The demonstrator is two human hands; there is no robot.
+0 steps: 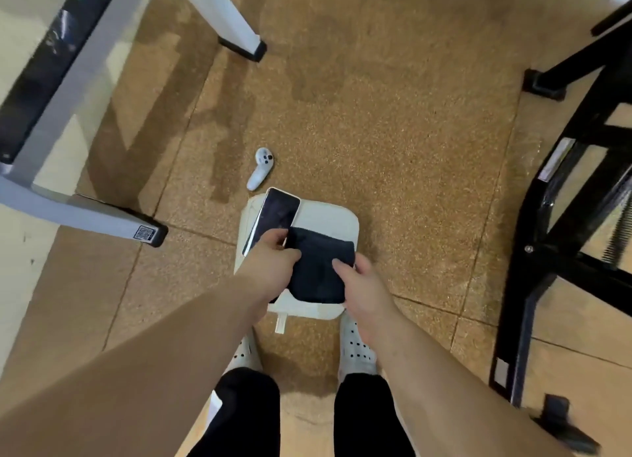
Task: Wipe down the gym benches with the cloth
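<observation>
A dark folded cloth point(316, 268) lies on a white pouch point(328, 217) that rests on the floor in front of my feet. My left hand point(273, 254) pinches the cloth's upper left edge, its fingers closed on the fabric. At the cloth's right side my right hand point(359, 285) grips the edge with thumb and fingers. A phone point(275, 217) with a dark screen lies tilted on the pouch, partly under my left hand. A gym bench with black padding and a grey frame point(51, 90) stands at the far left.
A white handheld controller point(261, 167) lies on the brown speckled floor just beyond the pouch. A white frame leg point(225, 15) with a black foot stands at the top. A black machine frame point(564, 217) fills the right side. My white shoes point(355, 347) stand below the pouch.
</observation>
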